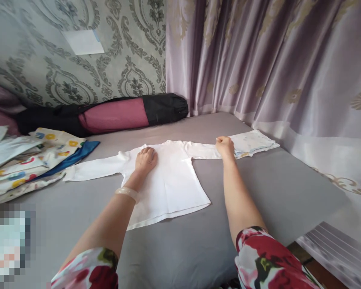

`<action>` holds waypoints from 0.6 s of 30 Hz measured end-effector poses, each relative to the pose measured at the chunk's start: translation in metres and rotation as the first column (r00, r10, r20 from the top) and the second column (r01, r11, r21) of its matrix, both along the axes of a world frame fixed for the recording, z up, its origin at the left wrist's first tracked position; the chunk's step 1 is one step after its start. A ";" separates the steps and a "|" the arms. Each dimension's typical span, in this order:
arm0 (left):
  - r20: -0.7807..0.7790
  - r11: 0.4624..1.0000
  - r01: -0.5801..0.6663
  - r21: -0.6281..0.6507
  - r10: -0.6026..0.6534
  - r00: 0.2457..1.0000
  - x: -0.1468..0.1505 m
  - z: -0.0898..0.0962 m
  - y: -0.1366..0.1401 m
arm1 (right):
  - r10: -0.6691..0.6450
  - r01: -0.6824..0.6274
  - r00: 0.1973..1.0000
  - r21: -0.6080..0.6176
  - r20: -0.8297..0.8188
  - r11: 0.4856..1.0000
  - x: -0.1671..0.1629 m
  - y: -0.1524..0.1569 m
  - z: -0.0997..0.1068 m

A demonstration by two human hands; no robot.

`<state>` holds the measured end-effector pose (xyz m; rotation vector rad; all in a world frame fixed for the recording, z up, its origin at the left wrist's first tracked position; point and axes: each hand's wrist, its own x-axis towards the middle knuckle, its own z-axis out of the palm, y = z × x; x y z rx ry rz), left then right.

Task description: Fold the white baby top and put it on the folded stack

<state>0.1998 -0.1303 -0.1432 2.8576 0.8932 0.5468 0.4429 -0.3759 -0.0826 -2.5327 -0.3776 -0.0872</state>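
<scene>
A small white long-sleeved shirt [171, 180] lies spread flat on a grey bed surface [276, 180], sleeves stretched out to both sides. My left hand [145, 159] rests palm down on the shirt's chest near the collar, fingers together. My right hand [225, 146] grips the end of the shirt's right sleeve, right beside a folded white cloth [252, 142]. A pale bangle [126, 193] sits on my left wrist.
A pile of colourful printed clothes and a blue garment [33, 160] lies at the left. A black and pink rolled bag [117, 114] lies along the patterned wall. Mauve curtains [273, 68] hang at the right; the bed's edge drops at the lower right.
</scene>
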 end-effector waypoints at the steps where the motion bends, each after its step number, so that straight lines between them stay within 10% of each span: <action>1: -0.001 1.000 0.003 0.002 -0.003 1.000 0.000 0.000 -0.001 | -0.048 0.049 0.999 -0.032 0.011 0.998 0.001 -0.003 0.000; 18: 0.051 0.968 0.244 0.055 -0.247 0.968 0.009 -0.010 -0.002 | -0.216 0.209 0.976 -0.208 -0.009 0.955 0.013 -0.020 -0.010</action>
